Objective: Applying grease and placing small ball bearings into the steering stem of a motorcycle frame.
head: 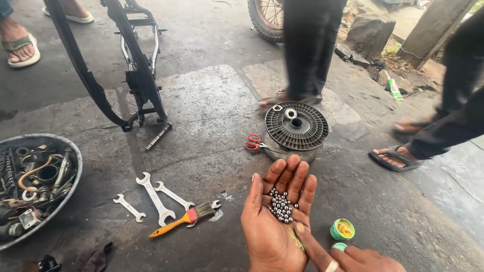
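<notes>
**Asha:** Nearest to the camera is the right hand (pixel 353 257), low at the bottom edge. Its index finger is stretched out and the tip touches the heel of the left palm, where there is a yellowish smear of grease. This hand wears a pale ring and clamps on nothing.

**Ben:** And the left hand (pixel 276 216)?

**Asha:** It lies open, palm up, with the fingers together and slightly cupped. On the palm, at the base of the fingers, rests a small heap of steel bearing balls (pixel 281 205). The fingers are not closed over them; the balls only lie there.

**Ben:** What is beside the hands?

**Asha:** Just right of them, on the concrete floor (pixel 212 100), stands a small green tub of yellow grease (pixel 343 229), with its lid off. Beyond the left fingertips is a round dark ribbed disc (pixel 296 126) with two washers on top, and red-handled scissors (pixel 256 143) touch its left side.

**Ben:** And to the left?

**Asha:** Three open-ended spanners (pixel 154 197) lie near each other, and a paintbrush with an orange handle (pixel 182 219) lies across the end of one. Far left is a metal basin (pixel 65 199) full of springs, bolts and other parts. Behind stands a black motorcycle frame (pixel 138 65). Other people's feet in sandals (pixel 396 157) are around, on the right and top left.
</notes>
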